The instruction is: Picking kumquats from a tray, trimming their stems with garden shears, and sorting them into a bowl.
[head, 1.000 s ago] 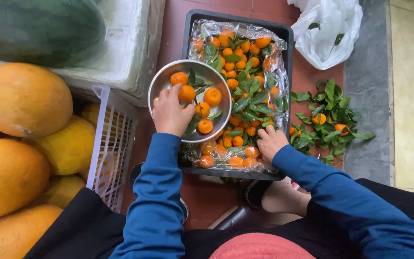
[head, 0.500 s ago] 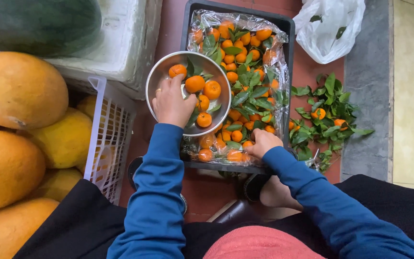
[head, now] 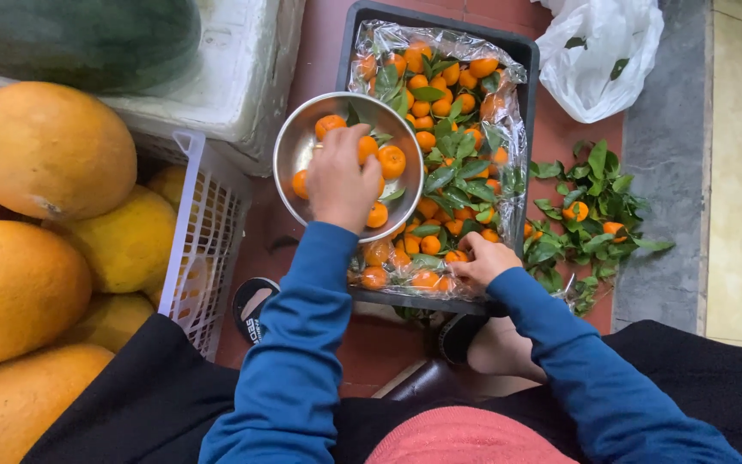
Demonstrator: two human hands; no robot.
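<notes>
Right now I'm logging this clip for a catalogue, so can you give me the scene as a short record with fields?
Left hand: inside the metal bowl, over small oranges
Right hand: on the near end of the plastic-lined crate, among fruit and leaves
Right of the crate: leaf pile, white bag
Left of the crate: white basket, large yellow-orange fruit
</notes>
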